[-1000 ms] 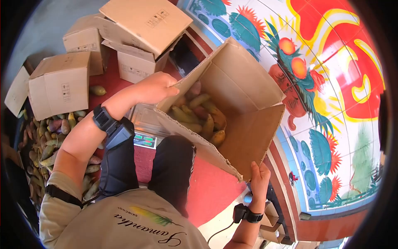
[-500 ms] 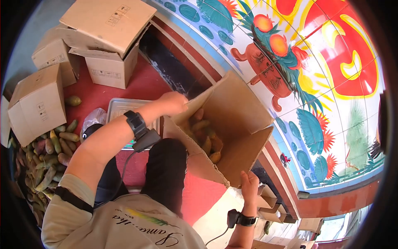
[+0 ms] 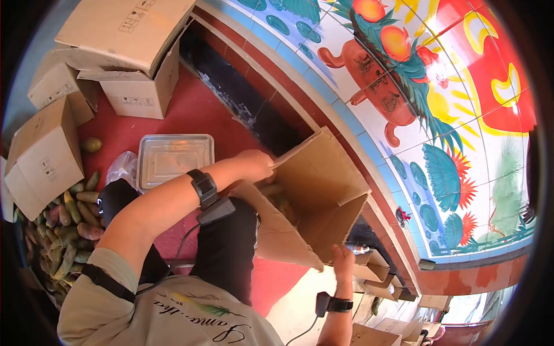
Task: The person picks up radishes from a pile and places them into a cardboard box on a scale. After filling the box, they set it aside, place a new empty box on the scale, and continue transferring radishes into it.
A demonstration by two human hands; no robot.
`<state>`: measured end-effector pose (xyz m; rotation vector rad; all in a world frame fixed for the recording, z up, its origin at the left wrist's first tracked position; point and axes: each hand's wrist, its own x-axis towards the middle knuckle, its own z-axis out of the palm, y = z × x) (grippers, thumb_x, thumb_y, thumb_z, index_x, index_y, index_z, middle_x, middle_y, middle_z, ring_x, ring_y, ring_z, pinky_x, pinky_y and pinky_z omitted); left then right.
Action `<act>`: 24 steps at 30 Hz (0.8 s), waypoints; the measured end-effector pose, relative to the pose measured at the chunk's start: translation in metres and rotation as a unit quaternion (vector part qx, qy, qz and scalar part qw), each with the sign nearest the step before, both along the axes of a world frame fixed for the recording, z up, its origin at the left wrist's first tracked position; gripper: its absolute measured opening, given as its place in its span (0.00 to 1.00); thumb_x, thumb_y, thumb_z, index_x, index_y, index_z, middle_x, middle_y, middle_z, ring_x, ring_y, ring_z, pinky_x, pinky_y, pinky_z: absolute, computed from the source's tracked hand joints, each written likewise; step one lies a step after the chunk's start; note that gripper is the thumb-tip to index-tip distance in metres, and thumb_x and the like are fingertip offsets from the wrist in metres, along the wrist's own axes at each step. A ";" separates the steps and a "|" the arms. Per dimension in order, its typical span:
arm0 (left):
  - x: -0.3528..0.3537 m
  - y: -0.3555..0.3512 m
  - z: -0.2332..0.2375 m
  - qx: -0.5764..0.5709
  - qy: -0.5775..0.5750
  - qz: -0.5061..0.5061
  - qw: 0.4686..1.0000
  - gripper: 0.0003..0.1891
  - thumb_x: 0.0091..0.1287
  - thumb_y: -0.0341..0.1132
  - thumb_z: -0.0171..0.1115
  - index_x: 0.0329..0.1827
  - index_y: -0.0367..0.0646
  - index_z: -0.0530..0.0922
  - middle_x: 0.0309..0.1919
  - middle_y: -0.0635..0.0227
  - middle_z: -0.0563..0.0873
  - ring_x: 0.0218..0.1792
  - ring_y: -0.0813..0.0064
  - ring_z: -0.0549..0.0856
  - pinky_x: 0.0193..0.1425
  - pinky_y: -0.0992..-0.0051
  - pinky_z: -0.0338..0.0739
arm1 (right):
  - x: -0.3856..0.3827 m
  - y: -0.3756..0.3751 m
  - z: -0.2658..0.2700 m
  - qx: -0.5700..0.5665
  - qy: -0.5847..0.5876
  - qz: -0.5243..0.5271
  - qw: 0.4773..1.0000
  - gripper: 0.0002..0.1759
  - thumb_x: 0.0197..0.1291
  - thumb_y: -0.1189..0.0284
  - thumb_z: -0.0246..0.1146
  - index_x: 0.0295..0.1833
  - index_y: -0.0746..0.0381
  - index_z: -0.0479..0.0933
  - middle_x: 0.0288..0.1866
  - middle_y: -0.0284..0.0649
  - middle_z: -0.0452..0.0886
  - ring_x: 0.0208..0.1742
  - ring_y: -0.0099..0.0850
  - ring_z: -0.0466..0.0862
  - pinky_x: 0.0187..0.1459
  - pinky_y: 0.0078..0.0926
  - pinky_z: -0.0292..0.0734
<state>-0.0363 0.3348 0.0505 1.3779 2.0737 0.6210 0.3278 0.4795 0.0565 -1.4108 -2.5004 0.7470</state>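
An open cardboard box (image 3: pixel 283 230) is tilted in front of my right knee, its mouth facing up and to the right. My left hand (image 3: pixel 257 166) is closed on the upper left edge of the box. At the lower right edge, my right hand (image 3: pixel 344 259) grips the rim with its fingers. Elongated greenish-brown produce (image 3: pixel 280 202) lies in shadow inside, partly hidden by the near wall. A shallow metal tray (image 3: pixel 176 164) sits on the red surface beyond my left forearm.
A heap of elongated produce (image 3: pixel 63 230) lies at my left, next to a tipped carton (image 3: pixel 46 158). More cartons (image 3: pixel 130 34) are stacked behind. A clear plastic bag (image 3: pixel 122 167) touches the tray. The painted tile wall (image 3: pixel 369 86) rises at the right.
The box has come down nearer my body and away from the metal tray, which now shows almost fully. Less of the produce inside is visible. Both hands keep hold of the box.
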 end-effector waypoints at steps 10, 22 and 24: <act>0.082 -0.014 -0.008 -0.001 -0.112 -0.147 0.983 0.13 0.60 0.40 0.51 0.33 0.39 0.79 0.32 0.53 0.82 0.38 0.54 0.80 0.44 0.60 0.72 | 0.044 0.046 -0.004 0.133 -0.163 0.000 0.978 0.20 0.54 0.59 0.57 0.29 0.69 0.76 0.29 0.58 0.76 0.36 0.54 0.78 0.38 0.48 0.70; 0.000 -0.187 0.028 0.197 -0.108 0.070 0.972 0.12 0.64 0.38 0.50 0.38 0.39 0.77 0.33 0.59 0.82 0.36 0.62 0.82 0.42 0.70 0.74 | -0.049 0.020 0.060 0.285 -0.190 0.087 0.935 0.14 0.55 0.65 0.57 0.38 0.66 0.72 0.32 0.53 0.79 0.36 0.51 0.79 0.37 0.47 0.72; -0.010 -0.230 0.028 0.212 0.002 0.196 0.957 0.10 0.65 0.36 0.52 0.38 0.38 0.76 0.30 0.60 0.82 0.33 0.64 0.82 0.40 0.71 0.74 | -0.086 -0.001 0.081 0.288 -0.128 0.135 0.939 0.12 0.57 0.67 0.56 0.38 0.66 0.72 0.33 0.52 0.79 0.36 0.50 0.79 0.36 0.45 0.72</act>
